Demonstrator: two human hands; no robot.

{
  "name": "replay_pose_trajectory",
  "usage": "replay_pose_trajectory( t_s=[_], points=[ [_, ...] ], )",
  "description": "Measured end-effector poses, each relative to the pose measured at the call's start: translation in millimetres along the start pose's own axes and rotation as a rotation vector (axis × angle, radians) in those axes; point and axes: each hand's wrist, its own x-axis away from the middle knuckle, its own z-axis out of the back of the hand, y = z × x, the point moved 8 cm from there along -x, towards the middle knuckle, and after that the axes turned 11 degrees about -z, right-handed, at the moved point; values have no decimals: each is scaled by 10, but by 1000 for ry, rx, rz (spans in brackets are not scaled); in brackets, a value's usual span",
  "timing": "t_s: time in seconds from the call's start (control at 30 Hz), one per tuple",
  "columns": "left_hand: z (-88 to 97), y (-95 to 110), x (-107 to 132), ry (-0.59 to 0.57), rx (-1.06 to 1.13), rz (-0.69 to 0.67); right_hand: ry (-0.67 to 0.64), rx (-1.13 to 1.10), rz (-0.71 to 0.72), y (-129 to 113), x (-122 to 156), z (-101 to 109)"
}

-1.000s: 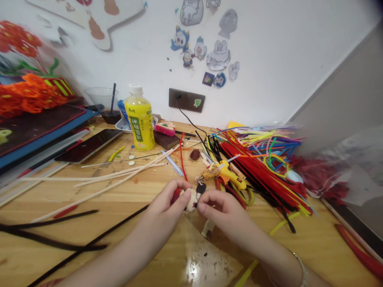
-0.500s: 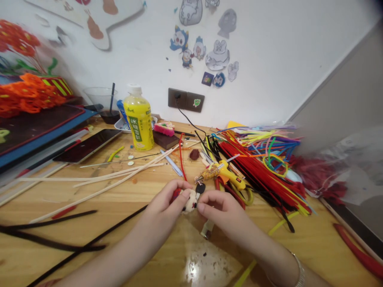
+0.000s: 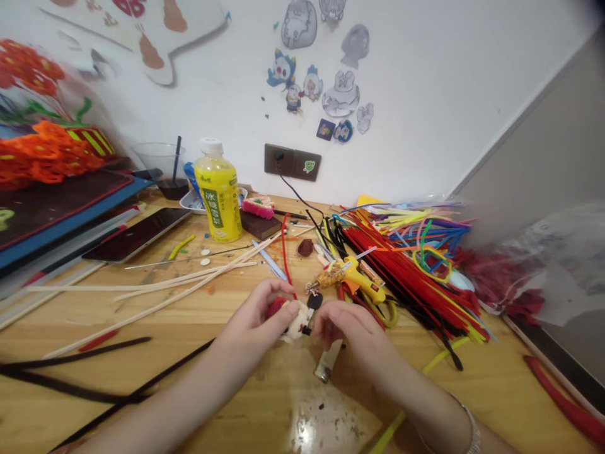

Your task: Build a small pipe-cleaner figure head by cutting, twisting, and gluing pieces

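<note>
Left hand and right hand shifted slightly left, both pinching the pipe-cleaner figure; long axis crosswise, red end leftward.

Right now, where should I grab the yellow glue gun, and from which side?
Take the glue gun by its yellow handle, from above and the right. It lies flat, with its glue-crusted nozzle pointing left toward the right hand.

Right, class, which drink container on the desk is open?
The clear plastic cup with the black straw; the yellow bottle beside it is capped.
</note>
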Motion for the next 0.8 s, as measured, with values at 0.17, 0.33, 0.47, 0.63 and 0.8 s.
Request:
replay_pose_trajectory(
  t_s=[0.17,0.33,0.47,0.63,0.8],
  points=[
    [-3,-20,-56,-112,-53,-13,-36,40,-30,32,-9,-73],
    [15,-48,-81,-99,-62,-23,-63,-6,-48,54,-29,-151],
    [31,-46,-70,-77,-83,-17,-54,-45,-80,80,-37,-152],
    [84,-107,-54,-31,-31,13,-27,-51,-105,96,-42,-124],
    [35,-138,-45,-64,60,87,4,-43,-86,115,-60,-84]
  ],
)
